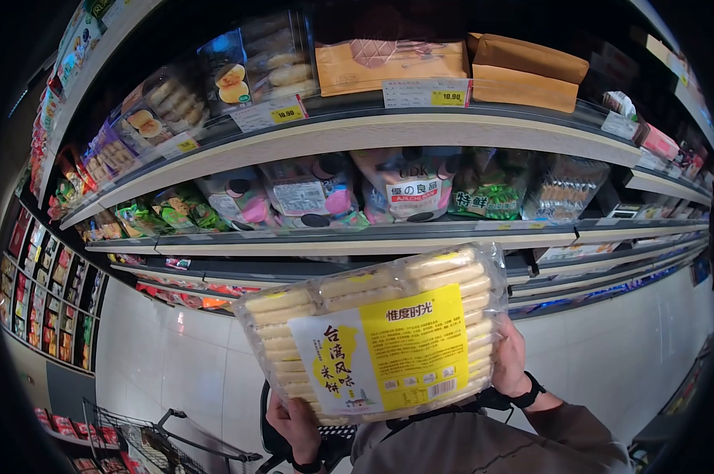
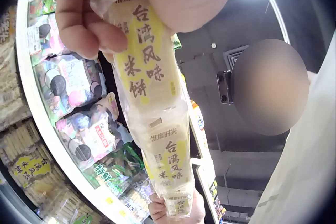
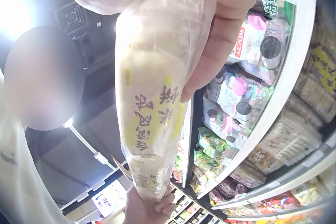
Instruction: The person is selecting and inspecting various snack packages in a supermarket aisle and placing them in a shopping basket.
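Rice-cracker pack (image 1: 377,340) is held up, tilted, in front of the snack shelves (image 1: 357,130), with its yellow label turned to the near side. Its near left corner is gripped by the left hand (image 1: 294,423). Its right edge is clasped by the right hand (image 1: 511,359), fingers apparently curled behind it.

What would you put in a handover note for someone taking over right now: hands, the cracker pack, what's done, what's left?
Left hand: grips the lower left edge of the rice cracker pack.
Right hand: grips its right edge.
Pack: held up, label facing the person, in front of the snack shelves, touching none.
Done: pack is in both hands, off the shelves.
Left: not yet set down, neither on a shelf nor in the cart at lower left.
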Motion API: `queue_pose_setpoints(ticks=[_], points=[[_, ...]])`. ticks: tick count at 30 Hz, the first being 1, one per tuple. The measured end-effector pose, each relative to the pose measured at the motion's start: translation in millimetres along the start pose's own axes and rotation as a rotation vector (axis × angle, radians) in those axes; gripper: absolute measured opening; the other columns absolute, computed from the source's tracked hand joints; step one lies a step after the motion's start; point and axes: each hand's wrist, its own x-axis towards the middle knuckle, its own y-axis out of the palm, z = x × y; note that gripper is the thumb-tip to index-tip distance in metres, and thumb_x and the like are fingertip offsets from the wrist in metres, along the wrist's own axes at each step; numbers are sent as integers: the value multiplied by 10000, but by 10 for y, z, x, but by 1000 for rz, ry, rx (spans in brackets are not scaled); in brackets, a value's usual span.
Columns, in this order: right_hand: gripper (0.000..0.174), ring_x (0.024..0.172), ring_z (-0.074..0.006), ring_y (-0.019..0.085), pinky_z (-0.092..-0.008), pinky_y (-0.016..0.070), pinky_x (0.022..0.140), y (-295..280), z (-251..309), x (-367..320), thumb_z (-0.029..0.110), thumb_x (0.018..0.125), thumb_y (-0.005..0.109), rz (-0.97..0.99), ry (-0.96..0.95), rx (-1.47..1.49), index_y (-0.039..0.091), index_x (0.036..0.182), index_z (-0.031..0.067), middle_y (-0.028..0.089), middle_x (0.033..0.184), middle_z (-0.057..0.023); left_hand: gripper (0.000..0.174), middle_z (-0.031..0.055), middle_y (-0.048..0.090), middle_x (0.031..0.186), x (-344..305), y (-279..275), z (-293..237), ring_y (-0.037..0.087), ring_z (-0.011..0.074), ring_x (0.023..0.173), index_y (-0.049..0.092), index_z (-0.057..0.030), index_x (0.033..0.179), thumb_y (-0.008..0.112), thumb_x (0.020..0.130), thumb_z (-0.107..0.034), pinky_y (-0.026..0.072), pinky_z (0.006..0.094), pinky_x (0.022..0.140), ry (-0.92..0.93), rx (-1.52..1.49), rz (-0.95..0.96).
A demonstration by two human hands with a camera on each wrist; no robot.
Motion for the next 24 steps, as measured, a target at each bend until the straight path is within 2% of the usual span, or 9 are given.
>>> queue_pose_setpoints(ticks=[8, 13, 16, 18, 24], points=[[660, 1078, -165, 511, -293, 395, 925, -22, 47, -58, 500, 937, 425, -48, 35, -16, 398, 1275, -67, 528, 1213, -124, 323, 28, 614, 794, -6, 71, -14, 482, 36, 609, 557, 58, 1024, 527, 917, -245, 349, 183, 531, -13, 1, 31], [673, 1078, -167, 513, -294, 400, 919, -74, 55, -84, 508, 932, 428, -63, 35, -36, 400, 1276, -70, 528, 1215, -127, 252, -7, 576, 699, 13, 166, -69, 409, 8, 507, 556, 45, 1005, 509, 910, -183, 271, 177, 450, -33, -16, 35], [688, 1077, -167, 513, -294, 400, 918, -79, 75, -79, 522, 922, 433, -68, 24, -71, 410, 1270, -71, 528, 1213, -125, 246, -12, 565, 674, 18, 187, -57, 400, 7, 492, 557, 42, 1002, 510, 906, -180, 264, 177, 442, -35, -30, 25], [570, 939, -112, 512, -245, 404, 821, -44, 90, -54, 461, 937, 453, -99, -37, -33, 467, 1154, -66, 575, 1061, -89, 250, -17, 556, 664, 24, 193, -48, 397, 7, 491, 557, 40, 999, 513, 906, -188, 261, 178, 441, -30, -27, 26], [572, 934, -118, 520, -250, 408, 821, -34, 83, -42, 461, 933, 460, -96, -18, -21, 470, 1147, -69, 581, 1057, -100, 304, -33, 527, 634, 16, 165, -14, 386, 8, 482, 556, 31, 991, 537, 913, -262, 248, 183, 437, -14, 18, 33]])
